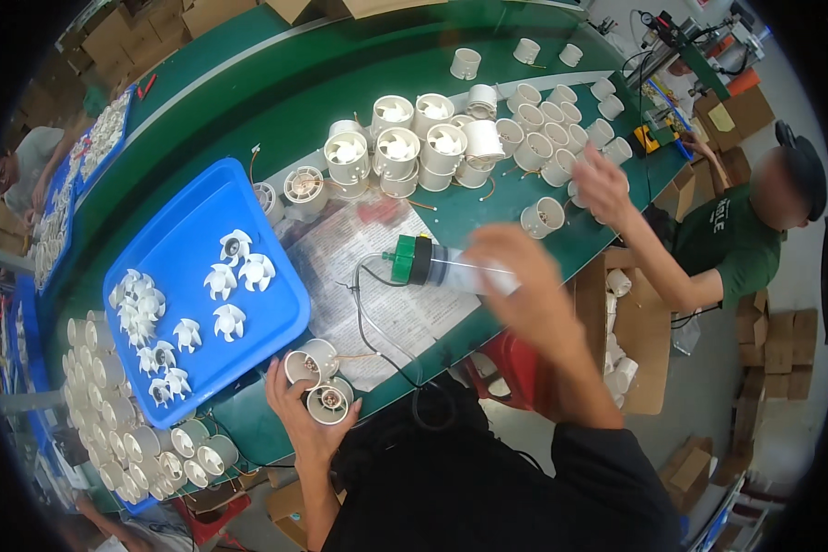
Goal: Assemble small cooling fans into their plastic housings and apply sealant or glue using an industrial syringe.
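Note:
My left hand (308, 419) is closed round two white fan housings (330, 401) near the table's front edge, thumb on one side and fingers on the other. Copper-coloured parts show inside the nearer one. A clear dispensing syringe (446, 268) with a green and black cap and a dark hose lies over newspaper (377, 322). My right hand (520, 281) is smeared by motion at the syringe's far end from the cap. Its fingers cover that end, and whether they grip it cannot be made out. Left of the newspaper, a blue tray (248, 331) bears several white fan impellers (229, 320).
White fan housings with impellers (397, 152) are stacked behind the newspaper, with more housings (543, 138) at the back right. Many housings (110, 405) crowd the left. A co-worker's arm (653, 248) reaches in from the right. An open carton (639, 359) stands beside the table.

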{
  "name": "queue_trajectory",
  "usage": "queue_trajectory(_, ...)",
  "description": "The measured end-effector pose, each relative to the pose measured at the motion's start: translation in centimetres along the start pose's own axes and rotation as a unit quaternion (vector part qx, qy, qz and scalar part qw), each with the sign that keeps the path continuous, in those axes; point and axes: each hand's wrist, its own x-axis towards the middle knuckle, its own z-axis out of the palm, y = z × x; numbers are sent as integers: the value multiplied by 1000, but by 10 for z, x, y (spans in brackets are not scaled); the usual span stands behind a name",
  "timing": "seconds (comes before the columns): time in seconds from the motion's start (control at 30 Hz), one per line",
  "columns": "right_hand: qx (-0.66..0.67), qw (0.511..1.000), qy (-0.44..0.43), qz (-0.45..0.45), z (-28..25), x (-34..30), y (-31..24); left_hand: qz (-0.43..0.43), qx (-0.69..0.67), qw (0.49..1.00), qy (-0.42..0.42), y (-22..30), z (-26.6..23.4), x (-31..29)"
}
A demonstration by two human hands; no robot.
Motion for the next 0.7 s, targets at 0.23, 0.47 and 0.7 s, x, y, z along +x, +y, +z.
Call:
queue_trajectory(0.23, -284, 926, 119, 219, -52, -7, 102, -5, 13, 1000, -14, 2, 0, 4)
queue_trajectory(0.47, -216, 940, 63, 255, -40, -14, 139, 12, 24, 999, -21, -3, 1, 3)
queue_trajectory(0.7, -267, 925, 62, 262, -62, -14, 162, 2, 21, 1000, -18, -2, 2, 2)
